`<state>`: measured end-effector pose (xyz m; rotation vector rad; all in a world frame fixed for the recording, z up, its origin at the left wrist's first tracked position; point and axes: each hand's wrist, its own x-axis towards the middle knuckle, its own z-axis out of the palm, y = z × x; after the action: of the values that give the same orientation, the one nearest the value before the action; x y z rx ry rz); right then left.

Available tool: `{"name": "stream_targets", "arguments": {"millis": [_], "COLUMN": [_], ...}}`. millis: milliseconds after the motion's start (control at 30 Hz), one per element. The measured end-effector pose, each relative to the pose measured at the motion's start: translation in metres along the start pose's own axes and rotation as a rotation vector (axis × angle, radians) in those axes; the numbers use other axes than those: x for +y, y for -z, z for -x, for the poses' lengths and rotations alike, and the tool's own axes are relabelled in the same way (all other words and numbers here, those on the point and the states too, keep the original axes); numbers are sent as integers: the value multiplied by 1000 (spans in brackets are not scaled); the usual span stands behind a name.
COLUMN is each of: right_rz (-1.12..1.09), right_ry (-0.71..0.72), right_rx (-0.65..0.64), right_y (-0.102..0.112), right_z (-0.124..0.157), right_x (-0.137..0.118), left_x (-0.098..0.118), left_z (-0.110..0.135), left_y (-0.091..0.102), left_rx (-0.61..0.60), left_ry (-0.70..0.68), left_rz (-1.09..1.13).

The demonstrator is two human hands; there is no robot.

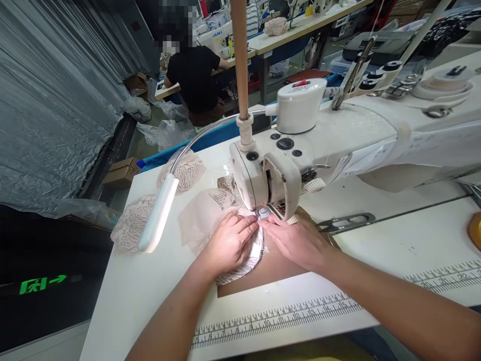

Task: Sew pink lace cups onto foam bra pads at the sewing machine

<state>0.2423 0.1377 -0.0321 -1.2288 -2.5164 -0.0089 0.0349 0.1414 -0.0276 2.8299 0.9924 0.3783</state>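
My left hand (233, 239) presses on a pale pink lace bra cup (251, 260), its fingers bent together over the fabric close to the presser foot. My right hand (295, 241) comes in from the other side, with thumb and fingertips pinched at the cup's edge. Both sets of fingertips nearly meet just in front of the sewing machine (250, 175) needle area. The head of the machine hides the needle tip. Sheer beige fabric (201, 218) spreads out left of my left hand. A brown sheet (270, 281) lies beneath the work.
Two more lace cups, a near one (131, 225) and a far one (188, 170), lie on the left of the white table (150, 301). A lamp (160, 213) on a bendable neck hangs over them. Thread snips (349, 221) rest at right. A person (195, 75) sits beyond.
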Motion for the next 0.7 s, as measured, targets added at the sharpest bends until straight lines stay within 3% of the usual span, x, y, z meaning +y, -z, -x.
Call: {"name": "stream_targets", "arguments": {"millis": [267,700], "right_rz": [23,9], "right_ry": [-48,-3], "right_rx": [23,26], "right_y": [-3,1], "right_z": [-2,-1], "right_x": [-1,2], "left_x": [4,-1], "left_z": [-2,-1], "left_y": [-3,-5], "left_rx": [13,-4], "left_ry": [45,40], "left_rz": [2,-11]}}
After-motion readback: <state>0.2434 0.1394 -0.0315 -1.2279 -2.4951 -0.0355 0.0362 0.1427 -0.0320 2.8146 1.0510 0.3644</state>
